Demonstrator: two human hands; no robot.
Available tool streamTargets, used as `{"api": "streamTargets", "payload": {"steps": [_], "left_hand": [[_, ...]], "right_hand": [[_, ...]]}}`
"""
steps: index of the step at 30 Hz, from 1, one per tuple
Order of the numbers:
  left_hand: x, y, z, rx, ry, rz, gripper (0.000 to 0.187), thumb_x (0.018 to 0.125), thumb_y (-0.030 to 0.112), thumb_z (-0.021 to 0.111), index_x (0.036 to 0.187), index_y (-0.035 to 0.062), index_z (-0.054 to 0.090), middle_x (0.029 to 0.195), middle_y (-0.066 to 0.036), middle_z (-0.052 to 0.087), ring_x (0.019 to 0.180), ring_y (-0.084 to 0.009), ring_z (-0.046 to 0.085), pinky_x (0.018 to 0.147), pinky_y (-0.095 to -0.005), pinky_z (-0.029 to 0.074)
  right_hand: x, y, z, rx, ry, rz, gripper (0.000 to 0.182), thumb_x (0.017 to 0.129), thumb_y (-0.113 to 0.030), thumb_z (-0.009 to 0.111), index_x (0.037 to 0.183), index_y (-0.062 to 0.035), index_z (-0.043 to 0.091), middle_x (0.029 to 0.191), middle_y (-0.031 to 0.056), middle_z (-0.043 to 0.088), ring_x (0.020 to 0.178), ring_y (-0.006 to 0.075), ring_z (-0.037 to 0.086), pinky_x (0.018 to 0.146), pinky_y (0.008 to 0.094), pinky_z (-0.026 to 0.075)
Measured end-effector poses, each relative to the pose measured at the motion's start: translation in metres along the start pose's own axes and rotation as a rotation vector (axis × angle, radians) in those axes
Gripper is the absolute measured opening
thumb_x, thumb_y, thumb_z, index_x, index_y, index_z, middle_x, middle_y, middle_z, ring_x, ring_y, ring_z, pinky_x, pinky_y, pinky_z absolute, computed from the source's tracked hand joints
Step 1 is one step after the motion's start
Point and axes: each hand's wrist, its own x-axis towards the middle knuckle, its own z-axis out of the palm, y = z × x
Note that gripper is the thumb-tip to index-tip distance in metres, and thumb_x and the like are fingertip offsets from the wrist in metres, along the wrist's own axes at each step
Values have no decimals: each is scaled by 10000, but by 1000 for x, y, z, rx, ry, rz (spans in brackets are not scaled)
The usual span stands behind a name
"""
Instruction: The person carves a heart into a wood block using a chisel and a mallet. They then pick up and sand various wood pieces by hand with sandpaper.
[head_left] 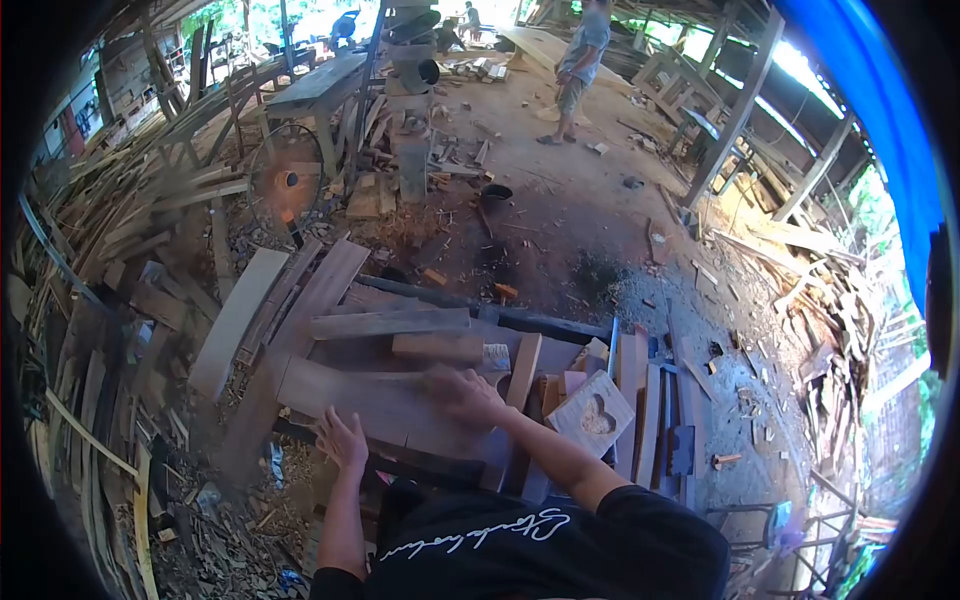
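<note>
A flat brown wooden board (345, 388) lies across the workbench in front of me. My left hand (343, 438) is at the board's near edge toward its left end, fingers stretched out and apart, holding nothing I can see. Over the right end of the same board is my right hand (472, 402), smeared by motion. A dark blur shows beside its fingers, and I cannot make out whether it holds anything. Just beyond that hand lies a short wooden block (437, 347). To the right, a pale wooden piece with a heart-shaped hollow (600, 415) rests tilted on other wood.
Long planks (235, 320) lean at the bench's left, and narrow wood strips (650, 420) lie along its right. Scrap wood covers the ground at left. Further off are a black bowl-like container (496, 196), a standing person (580, 65) and a wooden post (740, 105).
</note>
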Motion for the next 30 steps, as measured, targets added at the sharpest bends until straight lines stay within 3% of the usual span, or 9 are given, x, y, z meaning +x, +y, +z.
{"api": "streamTargets", "payload": {"steps": [2,5,7,11,15,20,23,26,30], "left_hand": [[12,-3,9,203,-33,64,743,929,485,588,1486,51,354,1532,-133,357,1436,-341,293,1088,-614,292],[33,8,-6,277,-208,-34,835,939,542,532,1562,69,241,1608,-117,243,1488,-334,202,1137,-627,215],[42,11,-8,277,-233,-56,845,942,556,514,1570,72,222,1625,-115,214,1497,-336,185,1150,-627,189],[40,11,1,293,-263,-51,876,949,580,481,1581,58,170,1656,-128,138,1519,-344,136,1172,-628,126],[18,28,5,263,-292,72,936,938,599,487,1576,20,124,1638,-220,116,1517,-374,121,1161,-656,115],[3,29,21,215,-203,188,919,933,613,483,1583,62,140,1635,-223,122,1507,-417,117,1135,-695,145],[11,28,18,147,-239,128,869,932,610,489,1584,127,178,1628,-209,159,1501,-413,139,1147,-678,129],[36,14,32,174,-104,109,807,942,592,488,1575,167,223,1617,-199,201,1493,-407,164,1158,-659,108],[64,24,30,142,-124,-131,726,992,556,407,1584,180,219,1636,-177,178,1516,-380,121,1165,-625,114]], "right_hand": [[0,-1,1,-7,-6,17,692,800,-313,706,1423,-278,406,1295,190,483,1183,467,517,1019,535,446],[5,11,11,-34,34,-35,698,797,-314,705,1425,-272,404,1276,195,487,1181,467,518,1011,538,448],[5,9,11,-48,75,-96,700,796,-315,706,1426,-269,403,1262,198,490,1179,467,519,1006,540,450],[1,5,4,-20,-4,-7,713,789,-315,715,1428,-269,402,1251,203,492,1169,466,528,997,545,452],[1,2,1,-35,19,-15,718,797,-316,715,1438,-288,393,1259,203,490,1160,468,535,985,557,454],[-3,2,9,-38,48,-1,727,803,-311,717,1446,-272,381,1269,214,484,1143,479,534,987,545,455],[-8,8,16,15,69,-84,725,801,-297,721,1444,-255,390,1280,220,486,1138,478,535,995,540,454],[-19,4,20,18,36,-54,706,800,-290,724,1431,-247,411,1295,229,488,1119,485,541,994,537,455],[-25,-16,3,-6,-6,25,695,809,-275,729,1430,-227,421,1272,227,525,1128,476,540,984,532,462]]}}
